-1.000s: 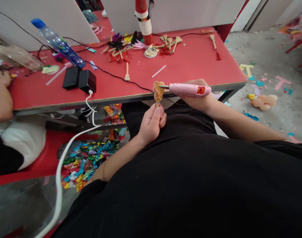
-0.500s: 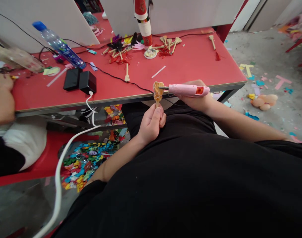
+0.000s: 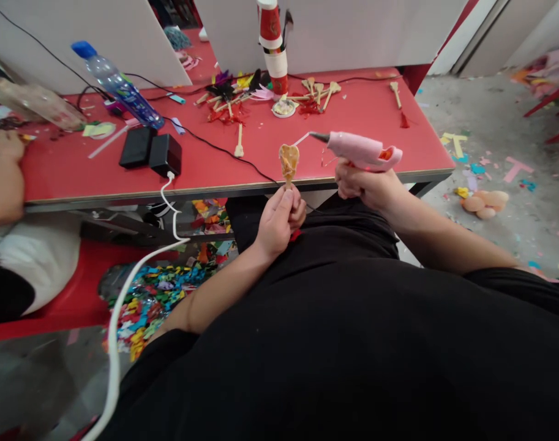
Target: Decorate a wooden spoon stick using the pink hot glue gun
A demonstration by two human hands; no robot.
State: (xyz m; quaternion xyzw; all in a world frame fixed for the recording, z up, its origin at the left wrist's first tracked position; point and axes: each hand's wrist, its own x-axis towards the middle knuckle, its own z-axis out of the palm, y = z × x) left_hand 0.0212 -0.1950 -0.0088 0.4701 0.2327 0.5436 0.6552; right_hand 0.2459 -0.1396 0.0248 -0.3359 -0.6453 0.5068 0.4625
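Between the fingers of my left hand (image 3: 279, 222) is the short handle of a small wooden paddle (image 3: 288, 162), held upright at the table's front edge. Its wide head is smeared with an orange-brown coating. My right hand (image 3: 364, 184) is wrapped around a pink glue gun (image 3: 359, 149) whose dark nozzle points left. The nozzle tip is apart from the paddle, above and to its right. Behind the paddle, a similar wooden stick (image 3: 239, 142) lies on the red table (image 3: 206, 165).
Stacked red and white paper cups (image 3: 272, 46) stand at the back beside feathers and tasselled sticks (image 3: 226, 101). A bottle (image 3: 118, 86) and black boxes (image 3: 153, 150) are on the left, near another person's arm (image 3: 3, 177). A white cable (image 3: 116, 343) hangs in front.
My right hand has lifted the glue gun up and to the right, so its nozzle has left the paddle's head. My left hand keeps hold of the paddle, nearly in place.
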